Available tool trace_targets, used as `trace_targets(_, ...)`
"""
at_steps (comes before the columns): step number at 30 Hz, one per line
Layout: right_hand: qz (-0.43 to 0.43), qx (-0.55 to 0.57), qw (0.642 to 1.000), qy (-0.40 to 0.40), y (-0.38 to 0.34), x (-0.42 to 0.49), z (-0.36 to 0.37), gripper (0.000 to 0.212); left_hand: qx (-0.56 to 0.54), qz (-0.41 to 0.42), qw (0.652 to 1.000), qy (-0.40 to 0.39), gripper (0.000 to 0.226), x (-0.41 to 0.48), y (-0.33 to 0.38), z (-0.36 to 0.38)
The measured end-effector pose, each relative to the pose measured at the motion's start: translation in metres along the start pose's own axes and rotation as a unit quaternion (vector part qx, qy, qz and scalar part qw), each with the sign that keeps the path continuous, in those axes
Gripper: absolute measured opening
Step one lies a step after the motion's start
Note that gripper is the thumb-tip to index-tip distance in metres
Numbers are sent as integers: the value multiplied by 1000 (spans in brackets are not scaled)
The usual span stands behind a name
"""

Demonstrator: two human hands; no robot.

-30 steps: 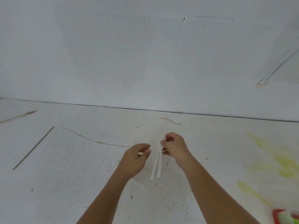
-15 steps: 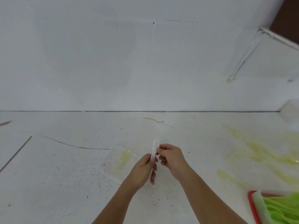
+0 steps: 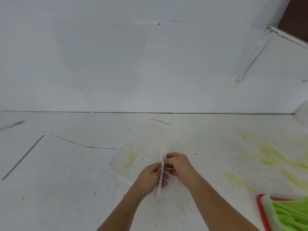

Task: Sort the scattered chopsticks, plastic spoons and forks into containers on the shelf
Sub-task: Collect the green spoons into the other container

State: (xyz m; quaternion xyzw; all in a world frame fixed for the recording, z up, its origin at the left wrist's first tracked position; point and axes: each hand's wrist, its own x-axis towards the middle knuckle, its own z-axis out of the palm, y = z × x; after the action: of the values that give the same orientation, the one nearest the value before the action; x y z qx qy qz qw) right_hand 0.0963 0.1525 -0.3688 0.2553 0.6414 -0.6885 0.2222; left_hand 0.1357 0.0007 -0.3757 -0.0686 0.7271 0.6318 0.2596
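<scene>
My left hand [image 3: 150, 178] grips the handles of a small bunch of white plastic forks [image 3: 161, 170], held almost upright over the white surface. My right hand [image 3: 178, 165] pinches the bunch near its tined top end. Just behind the hands lies a clear plastic container [image 3: 116, 164] with one pale yellow utensil [image 3: 129, 160] in it. Several pale yellow utensils [image 3: 273, 157] lie scattered on the surface to the right. A red-rimmed container [image 3: 261, 210] at the bottom right holds a pile of bright green utensils [image 3: 293, 215].
A thin dark stick [image 3: 22, 157] lies on the surface at far left, and a reddish-tipped stick [image 3: 12, 125] lies farther back. The white back wall [image 3: 150, 64] rises behind. A white translucent container [image 3: 302, 114] sits at the right edge.
The view has swung a little right, bringing in the red container. Both hands closed together on the forks, which now form one upright bunch in front of the clear container.
</scene>
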Motion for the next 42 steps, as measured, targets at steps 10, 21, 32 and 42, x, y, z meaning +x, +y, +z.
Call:
trace_targets(10, -189, -444, 870, 102, -1, 14, -1, 18, 425, 29, 852, 305, 34, 10, -22, -103)
trace_targets(21, -310, -497, 801, 126, -1, 38, 57, 15, 267, 38, 887, 375, 27, -27, -21, -163)
trace_targets(32, -348, -527, 774, -44, -9, 51, 195, 22, 284, -57, 819, 495, 13, -115, -88, -314)
trace_targets(42, -387, -553, 736, -43, 1, 39, 251, 23, 310, -10, 865, 394, 29, -119, -101, -311)
